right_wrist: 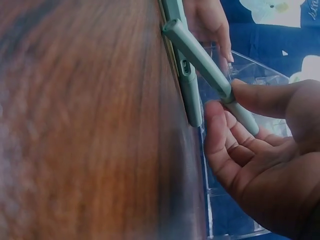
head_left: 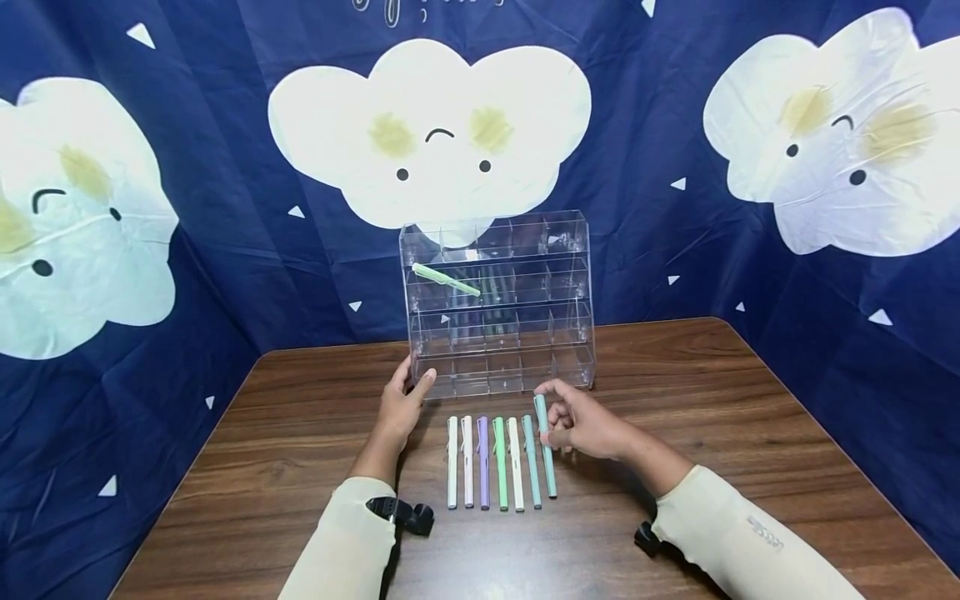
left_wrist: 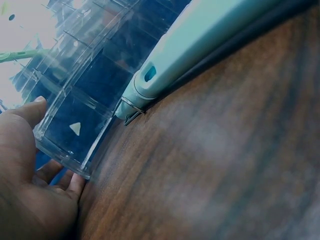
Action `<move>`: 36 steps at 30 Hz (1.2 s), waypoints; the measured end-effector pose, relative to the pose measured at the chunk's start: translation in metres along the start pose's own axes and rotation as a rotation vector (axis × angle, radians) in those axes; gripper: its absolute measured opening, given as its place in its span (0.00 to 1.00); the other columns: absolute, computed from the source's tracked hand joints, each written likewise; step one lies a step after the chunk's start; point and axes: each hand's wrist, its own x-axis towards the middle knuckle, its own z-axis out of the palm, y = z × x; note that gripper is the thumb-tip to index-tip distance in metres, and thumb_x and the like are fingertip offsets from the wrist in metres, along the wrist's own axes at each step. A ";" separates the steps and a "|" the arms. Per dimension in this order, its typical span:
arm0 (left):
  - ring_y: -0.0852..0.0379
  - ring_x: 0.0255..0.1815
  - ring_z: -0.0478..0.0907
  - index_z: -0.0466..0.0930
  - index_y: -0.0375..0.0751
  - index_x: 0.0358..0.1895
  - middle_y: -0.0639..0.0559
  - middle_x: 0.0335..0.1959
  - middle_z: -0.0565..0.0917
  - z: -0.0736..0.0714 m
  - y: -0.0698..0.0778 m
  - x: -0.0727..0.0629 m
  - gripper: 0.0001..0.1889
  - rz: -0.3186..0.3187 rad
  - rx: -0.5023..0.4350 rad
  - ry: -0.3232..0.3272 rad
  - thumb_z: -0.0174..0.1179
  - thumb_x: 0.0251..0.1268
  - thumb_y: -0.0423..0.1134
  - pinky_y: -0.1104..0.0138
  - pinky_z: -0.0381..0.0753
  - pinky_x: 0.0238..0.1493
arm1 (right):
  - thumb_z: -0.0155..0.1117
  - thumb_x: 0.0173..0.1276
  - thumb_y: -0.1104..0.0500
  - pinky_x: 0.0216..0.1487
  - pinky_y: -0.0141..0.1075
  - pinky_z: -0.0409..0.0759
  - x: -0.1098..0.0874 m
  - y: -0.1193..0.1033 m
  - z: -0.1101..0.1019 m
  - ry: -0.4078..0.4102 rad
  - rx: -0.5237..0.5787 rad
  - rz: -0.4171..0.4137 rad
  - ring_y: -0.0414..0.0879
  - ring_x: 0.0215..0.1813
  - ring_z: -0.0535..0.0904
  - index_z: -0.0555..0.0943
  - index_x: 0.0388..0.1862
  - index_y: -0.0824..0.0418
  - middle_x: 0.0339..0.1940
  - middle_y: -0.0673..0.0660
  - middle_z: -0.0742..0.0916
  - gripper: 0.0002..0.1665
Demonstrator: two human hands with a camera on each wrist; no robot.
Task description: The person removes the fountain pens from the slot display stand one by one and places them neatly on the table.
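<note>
A clear acrylic pen rack (head_left: 517,333) with stepped rows of compartments stands at the back of the table. My left hand (head_left: 401,408) grips its lower left corner, thumb at the front and fingers around the side. My right hand (head_left: 588,425) pinches a teal pen (head_left: 550,475) between thumb and fingers; in the right wrist view this pen (right_wrist: 202,62) is tilted, its far end off the table. Left of it lie a second teal pen (head_left: 531,467), a cream pen (head_left: 515,467) and a green pen (head_left: 500,467), then purple (head_left: 483,467), pink (head_left: 468,467) and white pens (head_left: 452,467).
A light green pen (head_left: 446,279) leans slantwise in the rack's upper left part. The brown wooden table (head_left: 255,467) ends at a blue curtain (head_left: 315,275) with white clouds, right behind the rack. Dark camera straps sit on both wrists.
</note>
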 end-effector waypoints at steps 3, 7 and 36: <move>0.37 0.86 0.64 0.55 0.54 0.90 0.35 0.85 0.67 0.000 0.000 0.000 0.39 0.000 0.002 -0.004 0.61 0.85 0.52 0.41 0.72 0.79 | 0.72 0.71 0.71 0.32 0.33 0.82 0.001 0.004 -0.001 -0.018 -0.006 0.014 0.41 0.30 0.77 0.62 0.79 0.71 0.34 0.53 0.80 0.43; 0.37 0.85 0.65 0.56 0.55 0.90 0.35 0.84 0.68 0.000 0.000 0.001 0.39 0.004 -0.001 -0.005 0.61 0.84 0.53 0.42 0.73 0.78 | 0.73 0.71 0.68 0.30 0.33 0.81 0.002 0.009 -0.002 -0.038 -0.005 0.031 0.40 0.30 0.76 0.62 0.79 0.71 0.34 0.53 0.80 0.43; 0.39 0.81 0.70 0.57 0.51 0.89 0.34 0.82 0.72 0.001 -0.003 0.002 0.39 0.038 -0.006 -0.003 0.62 0.84 0.52 0.50 0.78 0.69 | 0.79 0.65 0.71 0.25 0.29 0.70 0.008 0.025 -0.007 -0.023 0.079 0.125 0.41 0.32 0.71 0.72 0.72 0.74 0.43 0.56 0.74 0.39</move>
